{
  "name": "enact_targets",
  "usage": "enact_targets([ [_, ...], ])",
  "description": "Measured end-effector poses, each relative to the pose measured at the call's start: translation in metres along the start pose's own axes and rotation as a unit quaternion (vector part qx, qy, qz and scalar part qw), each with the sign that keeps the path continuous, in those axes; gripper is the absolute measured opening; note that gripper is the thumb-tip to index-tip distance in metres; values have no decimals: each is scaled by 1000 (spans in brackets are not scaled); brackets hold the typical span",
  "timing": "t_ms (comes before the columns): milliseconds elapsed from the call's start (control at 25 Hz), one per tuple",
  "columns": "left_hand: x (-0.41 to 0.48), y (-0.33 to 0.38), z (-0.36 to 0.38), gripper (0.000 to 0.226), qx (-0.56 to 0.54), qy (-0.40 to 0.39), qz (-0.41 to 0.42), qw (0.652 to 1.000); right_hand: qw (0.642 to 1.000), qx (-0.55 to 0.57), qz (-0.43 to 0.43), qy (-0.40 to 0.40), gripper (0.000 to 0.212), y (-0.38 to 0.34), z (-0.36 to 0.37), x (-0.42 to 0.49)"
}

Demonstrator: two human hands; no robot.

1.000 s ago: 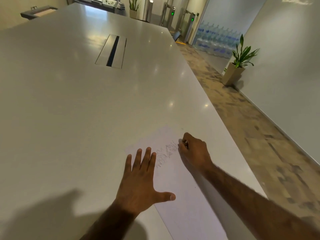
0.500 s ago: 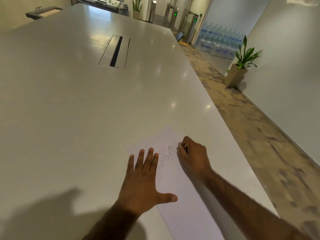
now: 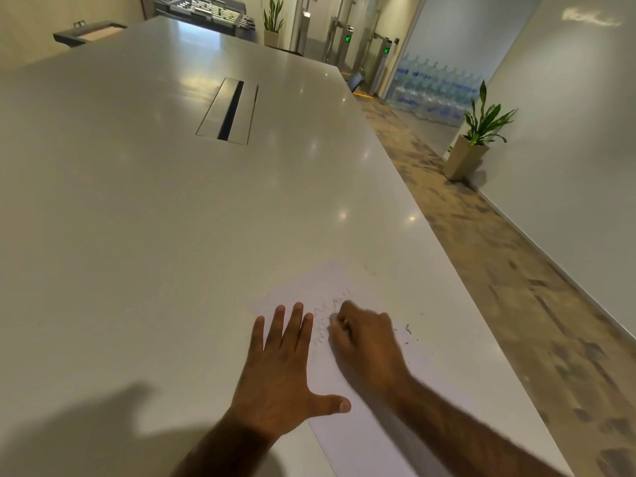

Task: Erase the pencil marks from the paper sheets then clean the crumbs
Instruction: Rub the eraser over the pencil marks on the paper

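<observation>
A white paper sheet point(image 3: 347, 438) lies near the right edge of the long white table point(image 3: 155, 208). Grey pencil scribbles point(image 3: 339, 299) cross its upper part. My left hand point(image 3: 280, 364) lies flat with spread fingers on the sheet's left edge, pressing it down. My right hand point(image 3: 364, 339) is curled over the scribbles and pinches a small thing at its fingertips, mostly hidden and blurred by motion. Dark eraser crumbs point(image 3: 407, 330) are scattered on the paper just right of that hand.
A recessed cable slot point(image 3: 229, 113) sits in the table's middle. The table's right edge runs close past the paper, with patterned floor beyond. A potted plant point(image 3: 473, 146) stands by the right wall; water bottles point(image 3: 437, 87) are stacked far back.
My right hand has slid down and left across the scribbles, closer to my left hand. Crumbs now show on the paper to its right. The left hand stays put.
</observation>
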State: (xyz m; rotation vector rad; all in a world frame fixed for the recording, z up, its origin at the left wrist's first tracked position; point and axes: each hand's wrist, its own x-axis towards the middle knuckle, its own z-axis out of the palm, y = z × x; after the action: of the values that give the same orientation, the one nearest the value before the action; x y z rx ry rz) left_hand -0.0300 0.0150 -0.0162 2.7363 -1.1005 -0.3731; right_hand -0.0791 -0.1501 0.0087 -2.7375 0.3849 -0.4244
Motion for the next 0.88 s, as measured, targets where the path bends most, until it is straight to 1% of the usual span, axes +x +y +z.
enact_targets([
  [40,1,-1,1,143,3,3,2,1000,999,-11,-37,-21,26,-3,5,-13],
  [80,1,-1,1,142,4,2,4,1000,998,-24,-60,-24,27,1,7,-17],
  [120,2,-1,1,142,1,-3,5,1000,998,-35,-60,-10,26,8,6,-9],
  [160,2,-1,1,142,-5,-7,4,1000,998,-52,-31,3,25,17,1,3],
  [200,1,0,1,142,-8,-9,2,1000,998,-52,16,3,23,25,-8,18],
  [280,0,0,-1,142,-6,-10,0,1000,995,-19,96,-5,21,39,-24,39],
  [320,0,0,-1,142,-7,-10,-1,1000,994,-2,109,7,21,38,-25,40],
  [360,0,0,-1,142,-10,-10,-2,1000,994,13,104,19,22,32,-21,34],
  [400,1,0,1,142,-14,-10,-2,1000,996,18,79,25,24,22,-14,21],
  [440,2,0,2,141,-16,-9,-3,1000,999,11,38,16,27,13,-6,7],
  [520,4,0,2,137,-11,-13,-1,1000,999,-29,-43,-10,33,13,3,-13],
  [560,4,0,2,136,-10,-17,0,1000,997,-49,-60,-6,35,20,3,-10],
  [600,4,1,1,136,-10,-22,0,1000,997,-64,-47,7,34,27,-1,0],
  [680,2,1,0,137,-15,-24,-2,1000,997,-66,31,5,28,40,-14,26],
  [760,1,0,-1,138,-19,-18,-3,1000,994,-14,107,-7,19,50,-27,43],
  [800,2,0,0,139,-19,-19,-2,1000,992,19,126,-6,16,52,-30,44],
  [840,2,1,0,140,-17,-18,-2,1000,991,44,127,-7,16,50,-31,37],
  [880,3,1,1,141,-16,-15,-1,1000,993,49,103,-17,18,46,-29,27],
])
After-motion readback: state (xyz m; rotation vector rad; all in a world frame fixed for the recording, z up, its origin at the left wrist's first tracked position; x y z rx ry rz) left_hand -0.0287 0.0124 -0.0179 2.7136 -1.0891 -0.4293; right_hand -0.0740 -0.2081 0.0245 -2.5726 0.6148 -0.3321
